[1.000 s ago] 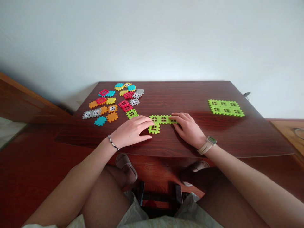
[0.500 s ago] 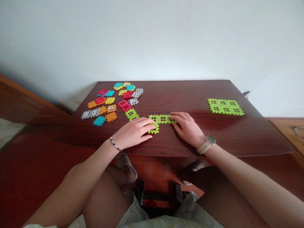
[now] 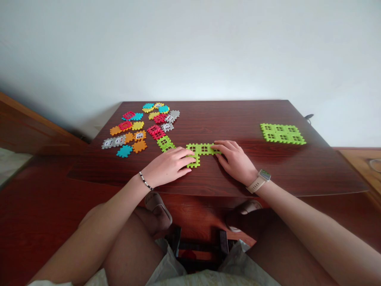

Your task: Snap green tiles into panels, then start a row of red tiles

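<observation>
Left hand [image 3: 171,165]: open, palm down, fingers loosely bent and thumb held apart; its fingertips rest on the near left tile of the green L-shape; it wears a black and white bracelet [image 3: 145,181]
Right hand [image 3: 236,161]: open, palm down, fingers lying over the right end of the same shape, partly hiding that end; thumb just below the near edge; it wears a watch [image 3: 264,174] with a pale strap
Green L-shape [image 3: 198,149]: flat on the table [image 3: 223,119], between the 2 hands; a row of 3 window tiles with 1 more tile on the near side at the left end
Green pair [image 3: 164,140]: 2 window tiles just beyond the left hand; the nearer 1 is partly hidden by it; whether they are joined, I cannot tell
Green block [image 3: 281,132]: well apart, towards the right side; 6 windows in 2 rows of 3
Loose tiles: spread over the left part, some overlapping; 2 red tiles [image 3: 155,131] lie just beyond the green pair; a blue tile [image 3: 124,151] lies near the front of the spread, beside an orange tile [image 3: 139,146]; 2 grey window tiles [image 3: 113,142] sit farther left
Wall [image 3: 190,51]: pale, behind the table
</observation>
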### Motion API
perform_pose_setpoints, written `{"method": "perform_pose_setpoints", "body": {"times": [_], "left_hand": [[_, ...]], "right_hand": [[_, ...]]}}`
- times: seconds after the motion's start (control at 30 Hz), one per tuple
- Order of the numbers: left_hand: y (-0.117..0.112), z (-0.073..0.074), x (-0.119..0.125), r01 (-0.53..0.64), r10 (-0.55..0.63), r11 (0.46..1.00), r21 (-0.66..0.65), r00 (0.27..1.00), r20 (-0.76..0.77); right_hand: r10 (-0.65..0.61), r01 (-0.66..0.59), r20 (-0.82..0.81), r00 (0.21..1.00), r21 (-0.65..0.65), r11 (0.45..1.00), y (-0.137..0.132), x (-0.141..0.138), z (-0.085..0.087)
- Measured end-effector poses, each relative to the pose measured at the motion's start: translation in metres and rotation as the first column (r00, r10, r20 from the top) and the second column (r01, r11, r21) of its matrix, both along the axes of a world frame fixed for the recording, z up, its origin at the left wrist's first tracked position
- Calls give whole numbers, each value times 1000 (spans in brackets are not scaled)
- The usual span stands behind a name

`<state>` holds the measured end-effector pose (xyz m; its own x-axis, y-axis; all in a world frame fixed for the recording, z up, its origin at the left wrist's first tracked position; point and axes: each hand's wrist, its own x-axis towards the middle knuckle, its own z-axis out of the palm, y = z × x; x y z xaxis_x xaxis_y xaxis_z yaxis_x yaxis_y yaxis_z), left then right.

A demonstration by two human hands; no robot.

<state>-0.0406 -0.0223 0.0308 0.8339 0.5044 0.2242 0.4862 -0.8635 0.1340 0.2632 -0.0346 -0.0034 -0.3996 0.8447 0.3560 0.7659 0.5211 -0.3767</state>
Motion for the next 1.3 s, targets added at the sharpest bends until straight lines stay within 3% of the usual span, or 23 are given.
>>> {"method": "perform_pose_setpoints", "body": {"times": [0.17,0.43,1.3], "left_hand": [[3,4,-4,-6,7,999,-34,1000,19],[13,3,-14,-111,114,993,-42,991,77],[12,-5,-6,-76,80,996,-35,985,151]], "right_hand": [[-8,8,7,1000,-4,1000,-1,1,-1],[-5,5,2,1000,1,1000,-4,4,-2],[7,-7,7,1000,-1,1000,-3,3,-1]]}}
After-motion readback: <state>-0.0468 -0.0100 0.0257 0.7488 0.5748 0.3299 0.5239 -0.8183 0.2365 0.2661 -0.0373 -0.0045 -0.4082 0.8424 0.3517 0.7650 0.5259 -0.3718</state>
